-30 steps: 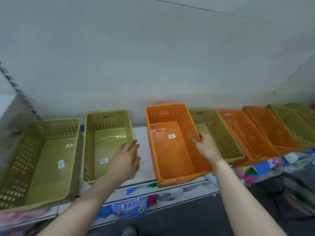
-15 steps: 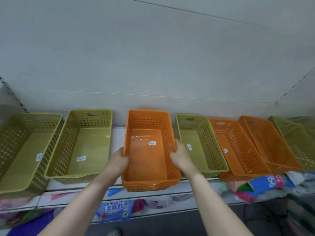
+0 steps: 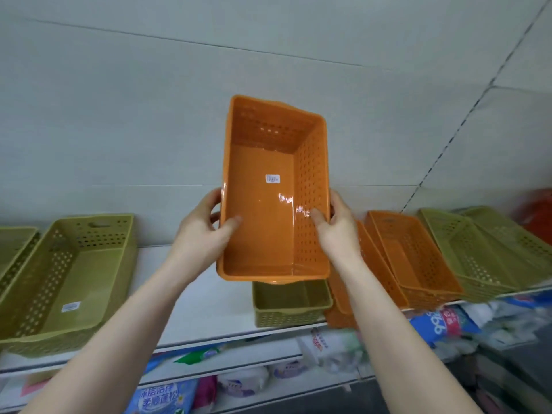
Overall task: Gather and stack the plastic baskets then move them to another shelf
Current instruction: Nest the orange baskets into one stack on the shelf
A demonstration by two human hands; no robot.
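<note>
An orange perforated plastic basket (image 3: 268, 204) with a white price sticker is held up in the air, tilted toward me. My left hand (image 3: 203, 231) grips its left wall and my right hand (image 3: 337, 225) grips its right wall, thumbs inside. Right below it a green basket (image 3: 291, 303) stands on the white shelf (image 3: 194, 318). A larger green basket (image 3: 68, 282) sits on the shelf to the left, with another green one (image 3: 12, 249) at the left edge. On the right lean orange baskets (image 3: 409, 258) and green baskets (image 3: 484, 252), overlapping each other.
A grey back panel rises behind the shelf. Below it, a lower shelf holds packaged goods, among them a blue pack (image 3: 161, 395) and a blue-and-white bag (image 3: 439, 324). A red object (image 3: 537, 210) is blurred at the far right.
Both hands took the orange basket by its sides and lifted it off the shelf, up in front of the back panel. The view shifted left and up.
</note>
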